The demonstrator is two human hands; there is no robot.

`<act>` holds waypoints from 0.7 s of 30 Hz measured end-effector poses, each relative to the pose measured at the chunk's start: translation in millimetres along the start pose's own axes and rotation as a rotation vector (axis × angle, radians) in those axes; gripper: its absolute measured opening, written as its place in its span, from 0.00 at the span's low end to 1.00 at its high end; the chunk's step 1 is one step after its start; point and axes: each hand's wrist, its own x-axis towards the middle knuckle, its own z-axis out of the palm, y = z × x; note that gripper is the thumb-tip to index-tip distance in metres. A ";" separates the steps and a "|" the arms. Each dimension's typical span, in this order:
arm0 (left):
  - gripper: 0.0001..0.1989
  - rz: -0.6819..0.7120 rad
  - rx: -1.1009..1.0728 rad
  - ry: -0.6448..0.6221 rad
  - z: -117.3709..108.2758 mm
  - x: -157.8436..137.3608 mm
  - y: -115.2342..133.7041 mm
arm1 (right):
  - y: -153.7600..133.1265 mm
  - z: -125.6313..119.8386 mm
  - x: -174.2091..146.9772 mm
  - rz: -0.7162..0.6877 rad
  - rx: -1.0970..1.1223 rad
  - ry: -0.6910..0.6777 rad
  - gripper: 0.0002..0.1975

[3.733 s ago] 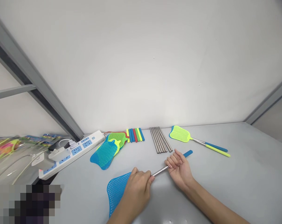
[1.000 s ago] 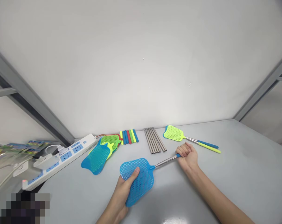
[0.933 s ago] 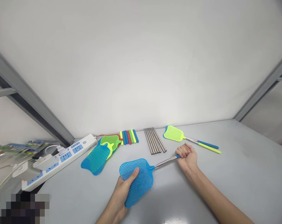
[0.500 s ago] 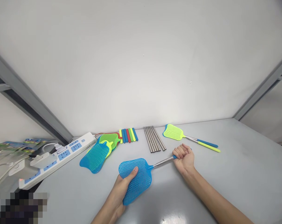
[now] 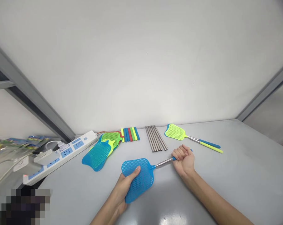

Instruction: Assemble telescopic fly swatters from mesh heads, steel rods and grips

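A blue fly swatter [image 5: 143, 178] with a silver metal rod is held between both hands above the grey table. My left hand [image 5: 126, 187] grips its perforated head, thumb on top and fingers hidden beneath. My right hand [image 5: 183, 159] is closed around the blue handle, whose end pokes out past the fingers. Behind the right hand lie two put-together swatters, the yellow-green one [image 5: 175, 132] resting over a blue one. Several metal rods [image 5: 156, 139] lie side by side at the table's middle back. Left of them is a row of coloured handle grips [image 5: 130, 134].
Loose swatter heads in blue [image 5: 96, 155], yellow and green overlap at the left. Beside them a white power strip [image 5: 61, 156] with plugs and cables runs along the table's left edge. A pale wall [image 5: 146, 62] rises behind, with grey metal posts on both sides.
The right hand and the handle have come slightly closer to the swatter's head, and less of the rod shows between them. The view has shifted a little. Both hands keep their hold.
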 end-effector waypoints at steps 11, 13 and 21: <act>0.22 -0.022 -0.029 0.025 -0.8 0.3 2.6 | -1.9 6.2 -1.0 0.000 -0.044 0.004 0.19; 0.21 -0.011 -0.051 0.011 -1.9 1.3 2.7 | -3.7 8.3 -1.7 0.001 -0.072 -0.007 0.19; 0.20 0.073 -0.102 -0.044 -8.2 7.3 6.2 | -8.7 16.5 4.7 0.082 -0.198 -0.032 0.14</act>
